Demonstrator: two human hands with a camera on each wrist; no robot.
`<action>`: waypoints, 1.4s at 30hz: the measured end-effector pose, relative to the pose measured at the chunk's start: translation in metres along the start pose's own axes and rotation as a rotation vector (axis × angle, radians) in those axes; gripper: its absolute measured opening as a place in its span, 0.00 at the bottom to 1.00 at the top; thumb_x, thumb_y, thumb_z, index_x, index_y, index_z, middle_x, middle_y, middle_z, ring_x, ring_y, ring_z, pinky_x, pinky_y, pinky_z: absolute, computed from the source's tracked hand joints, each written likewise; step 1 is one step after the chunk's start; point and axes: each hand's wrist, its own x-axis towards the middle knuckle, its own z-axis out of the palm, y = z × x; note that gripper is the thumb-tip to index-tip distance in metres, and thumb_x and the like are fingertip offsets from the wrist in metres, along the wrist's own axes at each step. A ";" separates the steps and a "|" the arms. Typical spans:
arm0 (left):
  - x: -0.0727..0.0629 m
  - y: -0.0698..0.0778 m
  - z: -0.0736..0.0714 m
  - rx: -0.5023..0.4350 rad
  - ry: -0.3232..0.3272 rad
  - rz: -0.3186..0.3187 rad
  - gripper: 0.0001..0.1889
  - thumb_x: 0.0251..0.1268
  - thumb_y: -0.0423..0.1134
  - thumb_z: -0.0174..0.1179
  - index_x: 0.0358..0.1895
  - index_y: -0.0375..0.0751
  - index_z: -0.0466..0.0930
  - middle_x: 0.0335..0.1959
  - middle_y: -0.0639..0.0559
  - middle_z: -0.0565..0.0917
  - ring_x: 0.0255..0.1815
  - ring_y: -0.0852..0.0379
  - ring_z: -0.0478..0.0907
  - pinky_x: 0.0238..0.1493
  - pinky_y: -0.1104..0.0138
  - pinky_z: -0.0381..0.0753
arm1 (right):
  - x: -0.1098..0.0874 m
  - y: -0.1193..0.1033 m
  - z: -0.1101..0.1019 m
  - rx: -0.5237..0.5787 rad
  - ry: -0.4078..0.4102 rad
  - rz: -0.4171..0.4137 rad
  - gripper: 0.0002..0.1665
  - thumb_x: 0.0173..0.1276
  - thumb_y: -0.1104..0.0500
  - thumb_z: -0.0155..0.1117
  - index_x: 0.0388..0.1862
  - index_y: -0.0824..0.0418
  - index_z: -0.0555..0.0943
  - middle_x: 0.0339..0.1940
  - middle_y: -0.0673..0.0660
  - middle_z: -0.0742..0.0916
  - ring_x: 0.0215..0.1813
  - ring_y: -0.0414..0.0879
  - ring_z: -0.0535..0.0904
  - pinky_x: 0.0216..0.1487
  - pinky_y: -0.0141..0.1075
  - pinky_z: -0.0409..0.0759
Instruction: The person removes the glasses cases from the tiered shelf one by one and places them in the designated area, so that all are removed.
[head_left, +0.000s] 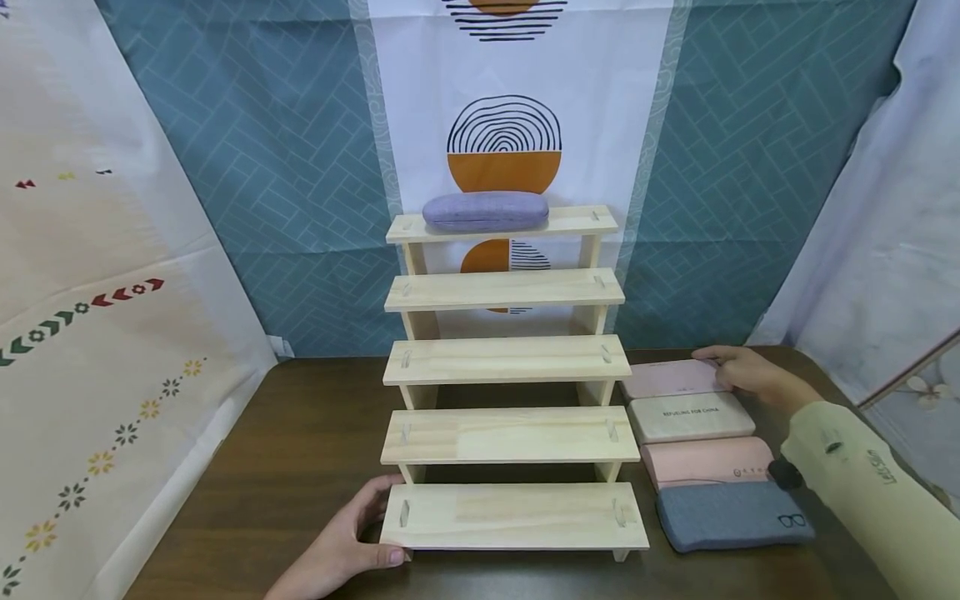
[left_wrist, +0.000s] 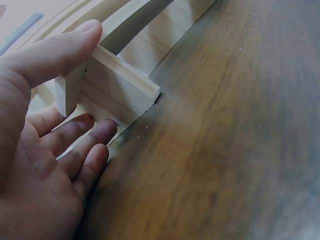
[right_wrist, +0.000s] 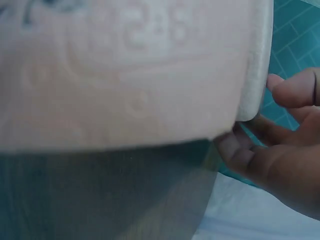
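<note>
A stepped wooden rack (head_left: 510, 360) of stacked shelves stands on the table. My left hand (head_left: 351, 537) grips its lower left corner, thumb at the front and fingers behind; in the left wrist view the fingers curl beside the wooden end piece (left_wrist: 107, 90). A purple glasses case (head_left: 486, 212) lies on the top shelf. Right of the rack, my right hand (head_left: 753, 375) holds the right end of the farthest case, a mauve-pink glasses case (head_left: 667, 378). Nearer lie a white case (head_left: 692, 417), a pink case (head_left: 708, 461) and a blue-grey case (head_left: 731, 515) with a glasses print.
The dark wooden table (head_left: 300, 433) runs under everything. A teal and white patterned cloth (head_left: 262, 167) hangs behind the rack. White cloths flank both sides, the left one (head_left: 112, 333) printed with flowers. The cases lie close against the rack's right side.
</note>
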 end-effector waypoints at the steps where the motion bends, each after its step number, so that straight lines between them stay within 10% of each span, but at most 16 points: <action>1: 0.000 0.000 0.000 0.004 0.001 0.009 0.39 0.58 0.31 0.72 0.72 0.42 0.62 0.61 0.39 0.75 0.58 0.45 0.74 0.57 0.64 0.71 | -0.001 0.000 -0.001 -0.010 -0.009 -0.004 0.44 0.55 0.73 0.50 0.75 0.76 0.59 0.59 0.75 0.69 0.40 0.54 0.70 0.32 0.41 0.69; 10: -0.002 -0.001 0.000 0.009 -0.012 0.077 0.39 0.58 0.29 0.71 0.72 0.41 0.62 0.61 0.39 0.75 0.59 0.49 0.75 0.58 0.66 0.69 | -0.009 -0.007 -0.008 -0.012 -0.024 -0.029 0.42 0.60 0.71 0.49 0.75 0.77 0.55 0.67 0.81 0.64 0.46 0.61 0.72 0.39 0.44 0.75; 15: -0.003 -0.002 0.000 0.006 -0.015 0.079 0.40 0.58 0.28 0.71 0.73 0.39 0.62 0.61 0.38 0.75 0.58 0.49 0.75 0.57 0.66 0.70 | -0.019 -0.033 -0.020 -0.003 0.025 -0.089 0.36 0.69 0.69 0.45 0.76 0.76 0.54 0.71 0.83 0.59 0.68 0.75 0.62 0.59 0.61 0.73; 27: -0.003 0.001 0.001 -0.005 -0.021 0.050 0.39 0.60 0.30 0.71 0.73 0.39 0.61 0.61 0.36 0.73 0.58 0.46 0.74 0.56 0.65 0.71 | -0.045 -0.157 -0.041 0.018 0.250 -0.333 0.27 0.81 0.62 0.47 0.76 0.66 0.63 0.70 0.69 0.72 0.67 0.61 0.72 0.48 0.29 0.78; 42: -0.005 -0.003 -0.001 -0.054 -0.048 0.093 0.40 0.59 0.28 0.71 0.72 0.35 0.60 0.61 0.36 0.74 0.58 0.50 0.75 0.57 0.66 0.72 | -0.032 -0.297 -0.028 -0.020 0.320 -0.421 0.28 0.79 0.53 0.54 0.73 0.59 0.70 0.68 0.63 0.77 0.61 0.57 0.74 0.55 0.45 0.76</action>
